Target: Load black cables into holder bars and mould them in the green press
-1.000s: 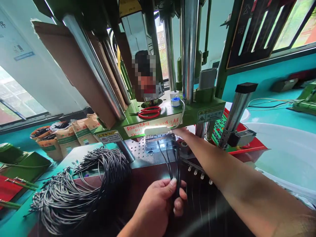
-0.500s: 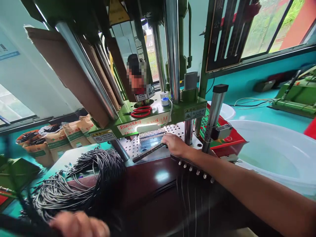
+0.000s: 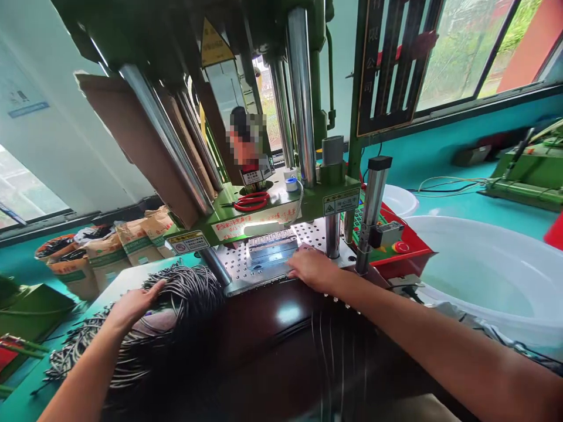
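A thick bundle of black cables (image 3: 202, 287) lies at the left of the table (image 3: 268, 357). The left hand (image 3: 137, 305) reaches over it, fingertips apparently among the strands; whether its grip is closed on any, I cannot tell. The right hand (image 3: 314, 268) is just beside the metal block (image 3: 273, 253) on the perforated plate (image 3: 314, 233), its grip equally unclear. Above, red-handled pliers (image 3: 252, 203) rest on the green press (image 3: 211, 220)
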`<action>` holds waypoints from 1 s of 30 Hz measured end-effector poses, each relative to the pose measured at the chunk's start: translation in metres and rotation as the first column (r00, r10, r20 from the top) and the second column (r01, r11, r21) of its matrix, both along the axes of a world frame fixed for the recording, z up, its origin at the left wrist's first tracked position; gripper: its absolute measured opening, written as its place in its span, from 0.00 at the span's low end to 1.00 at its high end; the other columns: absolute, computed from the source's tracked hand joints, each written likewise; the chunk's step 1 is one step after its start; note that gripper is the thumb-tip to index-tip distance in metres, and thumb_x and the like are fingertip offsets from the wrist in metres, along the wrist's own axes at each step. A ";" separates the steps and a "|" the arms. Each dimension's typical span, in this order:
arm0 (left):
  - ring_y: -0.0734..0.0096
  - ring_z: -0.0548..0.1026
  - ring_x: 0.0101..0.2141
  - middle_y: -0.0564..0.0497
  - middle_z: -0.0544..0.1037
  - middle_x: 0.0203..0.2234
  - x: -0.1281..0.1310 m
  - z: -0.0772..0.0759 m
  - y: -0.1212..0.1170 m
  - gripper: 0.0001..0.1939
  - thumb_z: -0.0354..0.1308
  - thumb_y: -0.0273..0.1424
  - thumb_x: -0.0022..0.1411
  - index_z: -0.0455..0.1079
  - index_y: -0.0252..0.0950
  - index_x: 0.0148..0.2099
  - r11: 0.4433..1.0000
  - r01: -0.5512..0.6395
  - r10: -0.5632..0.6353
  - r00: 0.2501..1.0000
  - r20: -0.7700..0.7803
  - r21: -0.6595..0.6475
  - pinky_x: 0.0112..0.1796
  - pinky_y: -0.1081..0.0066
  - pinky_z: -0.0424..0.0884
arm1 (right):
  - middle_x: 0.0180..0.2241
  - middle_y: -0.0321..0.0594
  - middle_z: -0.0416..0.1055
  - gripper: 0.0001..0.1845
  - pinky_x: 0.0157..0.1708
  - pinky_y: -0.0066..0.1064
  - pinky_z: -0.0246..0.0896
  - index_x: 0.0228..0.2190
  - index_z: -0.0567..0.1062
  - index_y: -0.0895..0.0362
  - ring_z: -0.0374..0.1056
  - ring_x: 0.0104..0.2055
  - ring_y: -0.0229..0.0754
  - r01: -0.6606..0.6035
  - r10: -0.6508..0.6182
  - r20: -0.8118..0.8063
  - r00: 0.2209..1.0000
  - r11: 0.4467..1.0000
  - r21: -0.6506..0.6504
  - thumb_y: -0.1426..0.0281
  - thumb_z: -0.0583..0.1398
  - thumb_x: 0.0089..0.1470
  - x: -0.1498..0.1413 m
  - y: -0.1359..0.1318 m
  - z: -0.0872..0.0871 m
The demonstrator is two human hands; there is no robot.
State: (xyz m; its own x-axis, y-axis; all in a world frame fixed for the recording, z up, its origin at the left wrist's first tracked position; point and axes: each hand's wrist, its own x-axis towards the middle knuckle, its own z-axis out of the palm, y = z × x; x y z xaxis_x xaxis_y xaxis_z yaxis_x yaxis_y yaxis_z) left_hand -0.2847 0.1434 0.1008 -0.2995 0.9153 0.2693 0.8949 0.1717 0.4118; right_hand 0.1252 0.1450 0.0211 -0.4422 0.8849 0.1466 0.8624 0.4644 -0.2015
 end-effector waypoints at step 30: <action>0.79 0.67 0.19 0.50 0.71 0.23 0.209 -0.075 -0.013 0.14 0.56 0.38 0.61 0.65 0.33 0.30 0.890 0.456 -0.180 0.321 0.930 0.015 0.20 0.77 0.62 | 0.25 0.37 0.77 0.16 0.30 0.33 0.65 0.39 0.78 0.54 0.72 0.28 0.45 0.357 -0.369 -0.505 0.780 0.926 -0.125 0.64 0.54 0.53 0.067 -0.053 0.009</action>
State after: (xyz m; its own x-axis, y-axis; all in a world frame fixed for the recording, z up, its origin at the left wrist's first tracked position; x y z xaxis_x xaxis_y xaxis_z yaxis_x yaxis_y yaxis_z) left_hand -0.0752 0.1302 0.0261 0.0979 0.9813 -0.1657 0.0241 0.1641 0.9861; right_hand 0.1919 0.0918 0.0300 0.0457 0.9702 0.2381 0.7351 0.1287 -0.6656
